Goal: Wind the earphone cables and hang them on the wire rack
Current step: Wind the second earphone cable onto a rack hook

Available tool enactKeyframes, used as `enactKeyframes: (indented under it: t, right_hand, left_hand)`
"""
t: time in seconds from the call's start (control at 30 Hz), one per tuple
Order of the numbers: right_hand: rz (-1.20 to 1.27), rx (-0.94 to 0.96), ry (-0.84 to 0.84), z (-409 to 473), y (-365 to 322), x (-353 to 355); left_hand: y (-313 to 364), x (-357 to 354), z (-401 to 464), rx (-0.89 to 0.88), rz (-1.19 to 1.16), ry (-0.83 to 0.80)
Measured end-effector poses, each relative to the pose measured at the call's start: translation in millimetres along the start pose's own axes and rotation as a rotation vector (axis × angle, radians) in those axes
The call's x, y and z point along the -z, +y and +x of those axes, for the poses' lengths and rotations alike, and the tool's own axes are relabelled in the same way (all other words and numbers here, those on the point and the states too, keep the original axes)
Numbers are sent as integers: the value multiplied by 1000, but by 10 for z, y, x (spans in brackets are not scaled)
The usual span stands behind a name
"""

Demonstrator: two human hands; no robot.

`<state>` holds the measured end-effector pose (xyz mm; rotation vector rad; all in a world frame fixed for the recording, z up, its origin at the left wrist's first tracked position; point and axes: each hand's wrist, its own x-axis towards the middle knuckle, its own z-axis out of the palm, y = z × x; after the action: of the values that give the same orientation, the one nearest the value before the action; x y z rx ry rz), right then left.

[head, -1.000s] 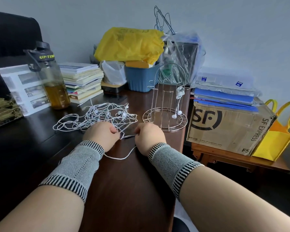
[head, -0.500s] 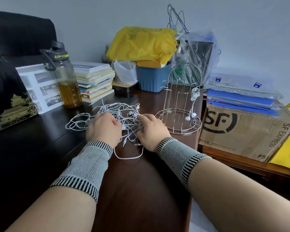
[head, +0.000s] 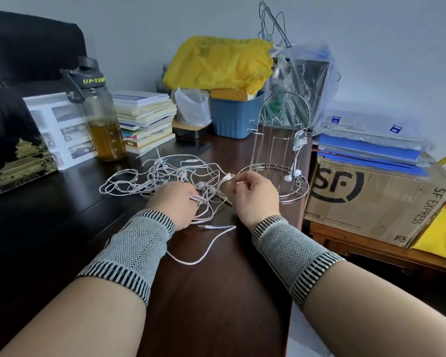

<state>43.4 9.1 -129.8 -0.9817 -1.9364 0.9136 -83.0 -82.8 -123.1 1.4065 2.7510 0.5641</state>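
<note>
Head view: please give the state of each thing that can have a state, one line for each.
Tangled earphone cables: loose on the desk, not wound.
Wound earphone: hanging on the wire rack.
Wire rack: upright.
Water bottle: upright, lid shut, part full.
Left hand: grips cables.
Right hand: pinches a cable.
</note>
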Motion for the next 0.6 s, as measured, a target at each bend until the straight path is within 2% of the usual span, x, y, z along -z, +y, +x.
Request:
enactKeyframes:
  t: [0.17,0.3,0.37,0.43,0.5,0.57,0.6]
  right_hand:
    - [-213,-54,-55,31,-7,-13]
    - [-264,-57,-55,38,-3,-3]
    - [-299,24,-74,35,11,-24]
    - [-353,133,-155,55,37,-65]
    - [-432,212,-266,83,55,-96]
    - [-515,261,-337,92,64,-120]
    - [-540,271,-351,89,66,-124]
  left_hand:
    - [-9,150,-23,124,-121,11]
    - [-96,114,5,222,-244,177]
    - [-87,101,22,237,-130,230]
    - [-48,93,12,167,-19,295]
    - [18,110,-11,30,-55,362]
    - [72,82,-12,-102,-140,327]
    - [90,56,-15,-139,-144,259]
